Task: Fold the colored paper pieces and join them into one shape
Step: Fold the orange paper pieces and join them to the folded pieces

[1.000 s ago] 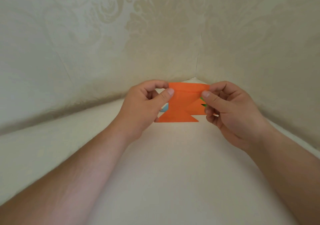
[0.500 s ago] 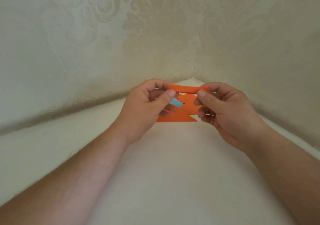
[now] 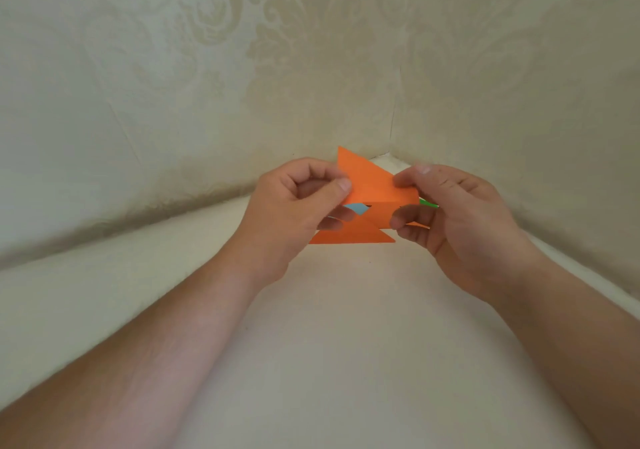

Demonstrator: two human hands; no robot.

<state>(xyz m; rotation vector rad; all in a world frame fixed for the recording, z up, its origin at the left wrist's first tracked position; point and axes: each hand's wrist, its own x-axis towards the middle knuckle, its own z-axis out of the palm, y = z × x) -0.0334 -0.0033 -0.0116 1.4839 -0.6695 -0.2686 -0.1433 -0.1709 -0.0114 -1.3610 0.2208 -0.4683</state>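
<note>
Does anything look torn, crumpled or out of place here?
Nothing stands out. Both the left hand and right hand pinch the orange paper, whose creases look clean; slivers of blue paper and green paper peek out.

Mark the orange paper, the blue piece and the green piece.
orange paper (image 3: 375, 190), head view, upper flap
blue piece (image 3: 358, 208), head view, corner showing beside the left thumb
green piece (image 3: 428, 203), head view, sliver beside the right fingers

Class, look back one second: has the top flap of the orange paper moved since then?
Yes. The flap of the orange paper has swung up and now points toward the wall corner behind it.
</note>
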